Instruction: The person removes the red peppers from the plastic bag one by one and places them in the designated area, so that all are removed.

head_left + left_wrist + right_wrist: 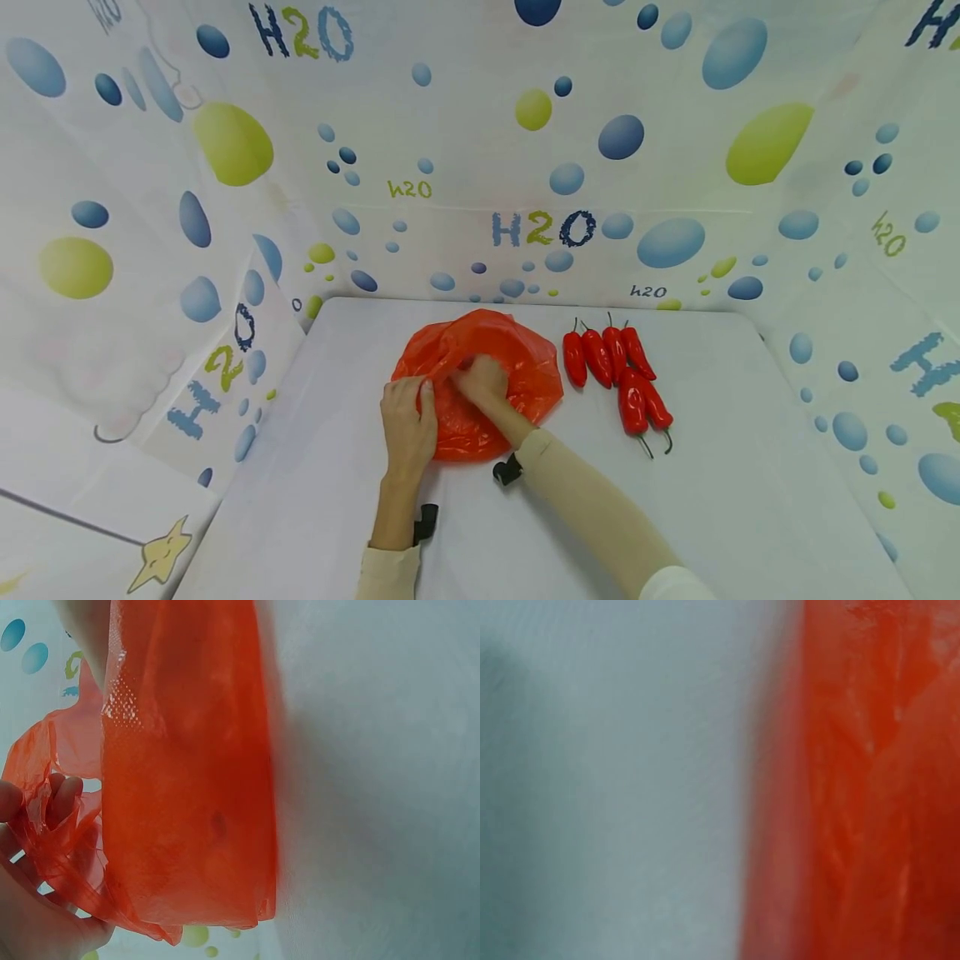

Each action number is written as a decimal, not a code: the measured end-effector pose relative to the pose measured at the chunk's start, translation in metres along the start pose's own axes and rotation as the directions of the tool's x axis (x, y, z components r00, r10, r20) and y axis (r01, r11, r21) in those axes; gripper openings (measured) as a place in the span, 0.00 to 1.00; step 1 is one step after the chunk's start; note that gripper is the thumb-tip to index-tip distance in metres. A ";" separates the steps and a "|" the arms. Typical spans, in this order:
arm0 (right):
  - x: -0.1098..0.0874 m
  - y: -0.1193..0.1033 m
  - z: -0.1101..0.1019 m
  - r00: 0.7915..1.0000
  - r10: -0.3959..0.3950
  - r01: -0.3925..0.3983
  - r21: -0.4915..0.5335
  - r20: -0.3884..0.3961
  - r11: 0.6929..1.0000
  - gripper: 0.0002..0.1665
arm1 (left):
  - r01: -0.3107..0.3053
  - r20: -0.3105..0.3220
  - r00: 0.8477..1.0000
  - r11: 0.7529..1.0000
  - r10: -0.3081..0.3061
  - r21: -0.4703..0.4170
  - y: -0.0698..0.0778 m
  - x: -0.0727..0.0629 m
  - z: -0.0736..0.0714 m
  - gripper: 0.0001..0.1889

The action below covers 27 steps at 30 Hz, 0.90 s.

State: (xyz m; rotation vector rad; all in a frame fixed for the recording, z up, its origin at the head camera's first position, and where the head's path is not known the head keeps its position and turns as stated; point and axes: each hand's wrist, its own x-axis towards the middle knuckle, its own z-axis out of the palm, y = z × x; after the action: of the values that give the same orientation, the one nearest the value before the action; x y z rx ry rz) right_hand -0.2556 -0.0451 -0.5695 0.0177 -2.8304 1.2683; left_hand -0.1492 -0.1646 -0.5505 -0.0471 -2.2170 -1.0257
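A red-orange plastic bag (468, 433) lies on the white table with its mouth spread open. My left hand (408, 425) holds the bag's left edge. In the left wrist view, thin film bunches between the curled fingers of that hand (37, 911), beside the bag's broad side (187, 787). My right hand (489, 379) reaches into the bag's mouth, its fingers hidden by the folds; I cannot tell whether it holds anything. Only the bag's wall (885, 787) and white tabletop show in the right wrist view. Several red peppers (597, 358) lie to the right of the bag.
Two more red peppers (633, 404) sit nearer the front, stems toward me. The white table (720, 467) ends at the back against a patterned curtain (450, 208) that also hangs along both sides. Small black devices (425, 525) are strapped at both wrists.
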 end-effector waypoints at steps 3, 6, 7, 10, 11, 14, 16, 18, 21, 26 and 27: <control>0.002 0.004 0.000 1.000 0.024 -0.024 0.082 0.005 0.996 0.14 | -0.006 -0.007 1.000 1.000 0.006 -0.004 0.000 0.000 0.000 0.11; 0.004 0.008 0.000 1.000 0.026 -0.027 0.127 0.005 0.992 0.14 | -0.007 -0.009 1.000 1.000 0.007 -0.010 0.002 0.001 0.000 0.11; 0.004 0.008 -0.002 1.000 0.026 -0.027 0.138 0.004 0.990 0.14 | -0.009 -0.010 1.000 1.000 0.009 -0.009 0.002 0.001 0.000 0.11; 0.003 0.008 -0.005 1.000 0.021 -0.021 0.150 0.000 0.989 0.16 | -0.010 -0.010 1.000 1.000 0.010 -0.006 0.002 0.001 0.000 0.11; 0.003 0.008 -0.006 1.000 0.023 -0.022 0.158 -0.002 0.987 0.17 | -0.011 -0.010 1.000 1.000 0.011 -0.005 0.002 0.002 0.000 0.11; 0.003 0.007 -0.009 0.999 0.041 -0.039 0.176 -0.010 0.984 0.18 | -0.010 -0.008 1.000 1.000 0.010 -0.003 0.001 0.001 0.001 0.11; 0.003 0.006 -0.012 0.998 0.054 -0.050 0.186 -0.018 0.981 0.17 | -0.009 -0.007 1.000 1.000 0.009 -0.004 0.000 0.001 0.001 0.11; 0.003 0.006 -0.014 0.998 0.056 -0.048 0.191 -0.037 0.980 0.14 | -0.014 -0.014 1.000 1.000 0.014 -0.004 0.000 0.001 0.001 0.11; 0.003 0.006 -0.018 0.997 0.036 -0.023 0.171 -0.074 0.985 0.13 | -0.018 -0.022 1.000 1.000 0.018 -0.008 0.000 0.001 0.001 0.10; 0.001 0.007 -0.023 0.993 0.005 0.009 0.117 -0.119 0.993 0.16 | -0.006 -0.014 1.000 1.000 0.005 -0.012 0.000 0.001 0.000 0.11; 0.000 0.007 -0.024 0.993 0.004 0.010 0.115 -0.119 0.993 0.17 | -0.007 -0.014 1.000 1.000 0.007 -0.012 0.000 0.001 0.000 0.11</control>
State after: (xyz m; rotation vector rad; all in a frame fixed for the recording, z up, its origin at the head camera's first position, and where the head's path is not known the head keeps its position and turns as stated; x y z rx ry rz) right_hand -0.2551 -0.0222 -0.5589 -0.0486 -2.6543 1.3813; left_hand -0.1504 -0.1644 -0.5497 -0.0528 -2.1964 -1.0321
